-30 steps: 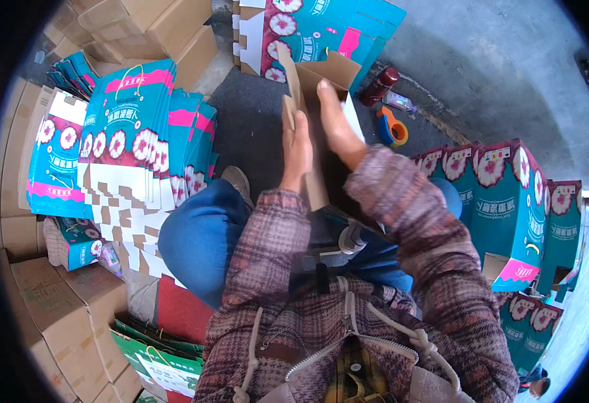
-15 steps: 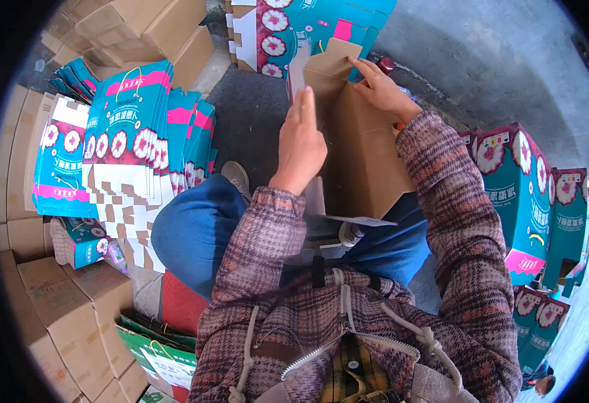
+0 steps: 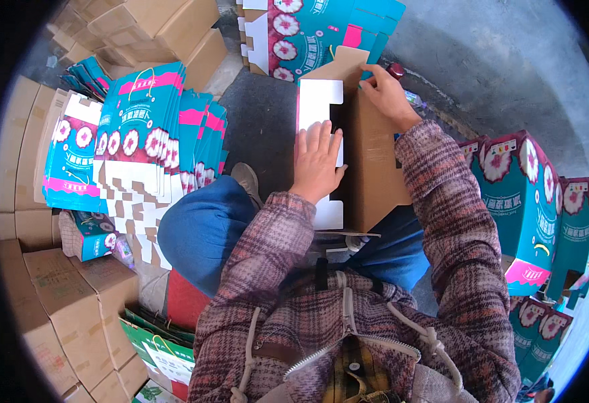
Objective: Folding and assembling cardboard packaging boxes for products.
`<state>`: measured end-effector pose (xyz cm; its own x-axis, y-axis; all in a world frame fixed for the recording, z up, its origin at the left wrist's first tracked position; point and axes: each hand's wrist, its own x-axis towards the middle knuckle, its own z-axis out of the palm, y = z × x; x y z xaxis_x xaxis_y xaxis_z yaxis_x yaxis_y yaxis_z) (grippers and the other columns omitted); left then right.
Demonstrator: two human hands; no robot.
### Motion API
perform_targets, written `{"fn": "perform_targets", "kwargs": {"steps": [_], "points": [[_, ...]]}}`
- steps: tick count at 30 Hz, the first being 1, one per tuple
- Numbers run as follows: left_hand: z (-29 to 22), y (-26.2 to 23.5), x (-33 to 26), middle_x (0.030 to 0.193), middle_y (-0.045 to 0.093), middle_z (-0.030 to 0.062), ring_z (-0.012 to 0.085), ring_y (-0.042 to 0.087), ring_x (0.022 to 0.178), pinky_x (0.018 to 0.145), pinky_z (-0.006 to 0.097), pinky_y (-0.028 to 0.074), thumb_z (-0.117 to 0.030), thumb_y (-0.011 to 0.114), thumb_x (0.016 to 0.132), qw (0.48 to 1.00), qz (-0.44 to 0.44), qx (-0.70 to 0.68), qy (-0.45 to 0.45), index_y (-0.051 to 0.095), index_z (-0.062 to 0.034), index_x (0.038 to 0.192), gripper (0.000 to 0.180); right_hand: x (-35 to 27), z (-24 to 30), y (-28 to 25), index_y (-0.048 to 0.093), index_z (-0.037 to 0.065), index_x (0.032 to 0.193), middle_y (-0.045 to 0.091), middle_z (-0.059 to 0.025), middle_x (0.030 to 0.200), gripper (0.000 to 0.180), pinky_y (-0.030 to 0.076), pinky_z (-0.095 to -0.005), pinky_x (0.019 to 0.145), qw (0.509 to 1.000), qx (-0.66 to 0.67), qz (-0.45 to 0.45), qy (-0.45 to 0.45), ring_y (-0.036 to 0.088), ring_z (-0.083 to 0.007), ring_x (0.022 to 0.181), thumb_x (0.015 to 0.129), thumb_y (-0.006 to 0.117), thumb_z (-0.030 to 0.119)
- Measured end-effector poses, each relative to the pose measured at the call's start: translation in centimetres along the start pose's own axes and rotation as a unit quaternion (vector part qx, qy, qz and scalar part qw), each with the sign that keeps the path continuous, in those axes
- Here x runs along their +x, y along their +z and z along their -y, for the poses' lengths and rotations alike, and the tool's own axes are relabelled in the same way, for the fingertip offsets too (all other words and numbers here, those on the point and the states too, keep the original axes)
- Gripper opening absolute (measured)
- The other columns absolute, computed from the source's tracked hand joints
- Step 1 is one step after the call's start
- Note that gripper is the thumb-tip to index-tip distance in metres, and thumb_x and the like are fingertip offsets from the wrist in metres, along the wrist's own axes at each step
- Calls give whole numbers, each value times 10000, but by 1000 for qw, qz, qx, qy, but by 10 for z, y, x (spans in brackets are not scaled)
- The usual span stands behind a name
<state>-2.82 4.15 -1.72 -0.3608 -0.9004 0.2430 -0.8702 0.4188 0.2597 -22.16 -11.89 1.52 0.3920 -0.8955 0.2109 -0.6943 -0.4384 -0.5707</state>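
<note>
An unclosed cardboard box (image 3: 380,164), brown inside, stands between my knees. Its white notched flap (image 3: 318,101) is folded down over the left part of the opening. My left hand (image 3: 316,166) lies flat on that flap, fingers stretched out and pointing away from me. At the far right corner, my right hand (image 3: 390,99) has its fingers curled round the rim of the box. A small brown end flap (image 3: 348,59) sticks up at the far end, near the right fingertips.
Flat teal cartons (image 3: 137,121) lean in a stack at left, with another flat carton (image 3: 314,37) beyond the box. Assembled teal boxes (image 3: 519,195) stand at right. Brown cartons (image 3: 59,302) are piled at left; green bags (image 3: 157,342) sit by my left hip.
The white flap has come down from upright over the opening, and my left hand has turned from edge-on to flat on it. My right hand stays at the far right rim.
</note>
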Motion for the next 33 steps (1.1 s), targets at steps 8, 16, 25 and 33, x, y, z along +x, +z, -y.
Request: {"fn": "perform_targets", "kwargs": {"steps": [8, 16, 25, 33], "points": [[5, -4, -9, 1422, 360, 223, 350, 275, 1360, 1129, 488, 170, -386, 641, 841, 997, -38, -49, 34, 438, -12, 1352, 665, 2, 8, -13, 524, 59, 1278, 612, -81, 1172, 458, 382, -360, 970, 896, 410, -47, 166, 561, -212, 1080, 937, 418, 346], [2, -14, -29, 1247, 518, 170, 337, 431, 1239, 1062, 429, 327, -137, 587, 881, 976, -48, -203, 61, 579, -1, 1125, 280, -9, -12, -15, 666, 1, 1016, 630, -164, 1070, 533, 440, -394, 853, 990, 12, 137, 7, 584, -289, 996, 884, 553, 506], [-42, -65, -118, 1156, 583, 171, 335, 498, 1161, 1004, 422, 367, -237, 623, 862, 940, 74, -332, 30, 592, 9, 1104, 346, -19, -1, 0, 541, 69, 1256, 560, -252, 1174, 661, 457, -439, 922, 986, -116, 122, -2, 559, -398, 1088, 816, 612, 558], [-43, -37, -108, 760, 555, 174, 372, 540, 773, 697, 451, 395, -190, 634, 843, 966, -33, -250, -61, 544, -10, 853, 201, -35, 22, -12, 539, 109, 1258, 597, -242, 1105, 688, 493, -452, 854, 980, -168, 68, 85, 608, -389, 1007, 766, 655, 576]]}}
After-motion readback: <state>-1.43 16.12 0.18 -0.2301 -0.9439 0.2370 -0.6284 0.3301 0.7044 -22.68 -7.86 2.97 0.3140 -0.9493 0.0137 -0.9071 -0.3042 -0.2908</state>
